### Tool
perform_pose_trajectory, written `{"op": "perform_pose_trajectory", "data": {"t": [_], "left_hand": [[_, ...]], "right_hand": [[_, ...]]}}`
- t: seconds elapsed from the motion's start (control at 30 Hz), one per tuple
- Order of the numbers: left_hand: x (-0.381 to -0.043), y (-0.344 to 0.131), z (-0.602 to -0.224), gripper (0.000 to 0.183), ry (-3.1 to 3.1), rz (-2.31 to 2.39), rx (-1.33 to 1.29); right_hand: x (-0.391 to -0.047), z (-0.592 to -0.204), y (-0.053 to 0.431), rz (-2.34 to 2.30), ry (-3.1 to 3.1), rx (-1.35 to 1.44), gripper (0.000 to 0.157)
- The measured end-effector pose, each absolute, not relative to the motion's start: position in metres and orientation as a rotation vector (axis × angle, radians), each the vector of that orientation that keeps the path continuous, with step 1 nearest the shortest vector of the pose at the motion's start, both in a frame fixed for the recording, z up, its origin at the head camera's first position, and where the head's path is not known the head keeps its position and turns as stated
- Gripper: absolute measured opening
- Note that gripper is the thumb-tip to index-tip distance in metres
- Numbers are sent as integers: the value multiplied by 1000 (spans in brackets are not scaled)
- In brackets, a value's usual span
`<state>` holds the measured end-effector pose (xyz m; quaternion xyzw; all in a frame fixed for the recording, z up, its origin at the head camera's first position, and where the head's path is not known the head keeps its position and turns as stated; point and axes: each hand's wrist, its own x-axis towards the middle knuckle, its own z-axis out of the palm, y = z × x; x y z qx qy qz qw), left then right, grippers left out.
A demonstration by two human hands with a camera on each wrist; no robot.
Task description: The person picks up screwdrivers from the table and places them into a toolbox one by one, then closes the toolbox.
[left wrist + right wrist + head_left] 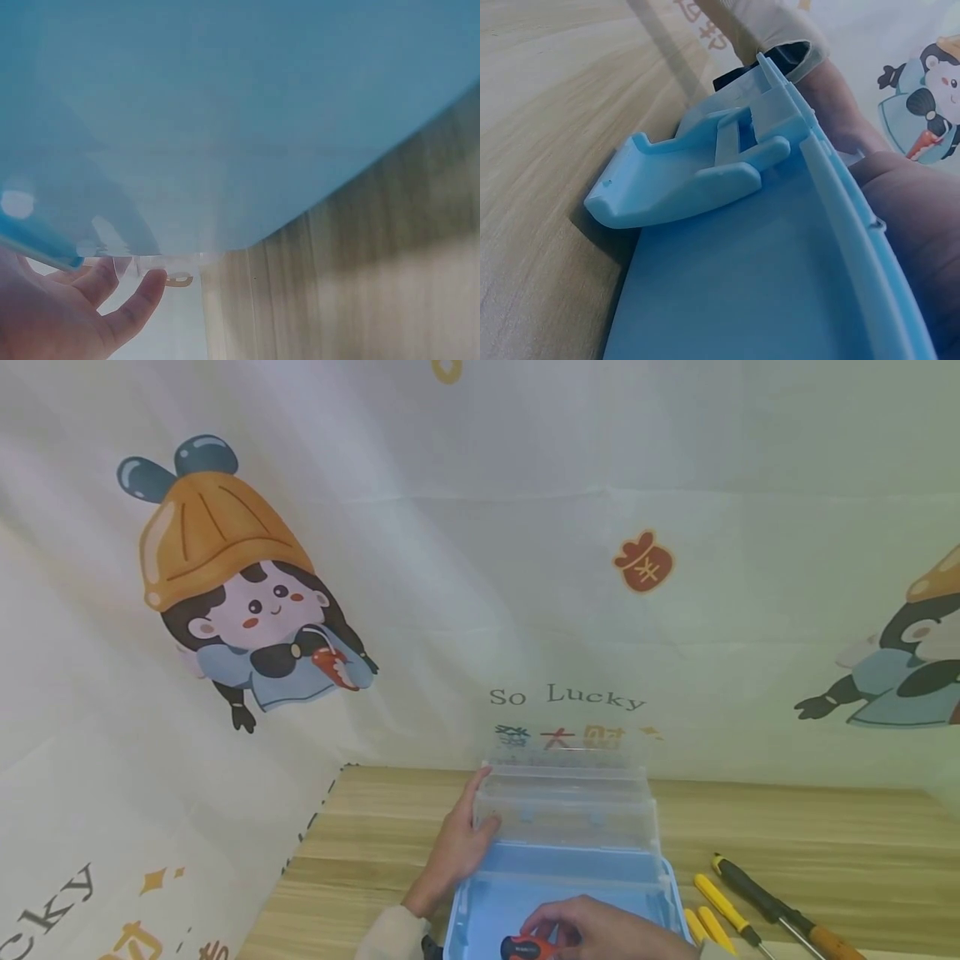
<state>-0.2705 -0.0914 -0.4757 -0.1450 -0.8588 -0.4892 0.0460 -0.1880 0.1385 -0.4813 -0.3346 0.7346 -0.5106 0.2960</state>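
Note:
A blue toolbox [495,902] stands on the table with its clear lid [562,822] raised at the back. My left hand [459,843] grips the lid's left edge, thumb in front and fingers behind. In the left wrist view, that hand [82,307] shows beyond the blue box wall [225,135]. Inside the box, my right hand [600,931] holds a red-and-black screwdriver handle [525,947]; its shaft is out of sight. A blue latch [682,180] hangs swung out from the box's side in the right wrist view.
Right of the box lie a yellow-handled screwdriver [720,902], a yellow-handled tool [712,931] and a long black tool [750,889] with an orange-brown part. A printed cloth [450,568] hangs behind the wooden table [375,835].

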Motion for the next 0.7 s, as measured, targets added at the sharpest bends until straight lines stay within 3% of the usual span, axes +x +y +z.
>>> {"op": "perform_pose_trajectory", "data": {"t": [0.7], "left_hand": [[-272,-91,-477,68,-2624,-1497,-442]], "right_hand": [[-188,-484,137,-1340,1986,-832,23]]}}
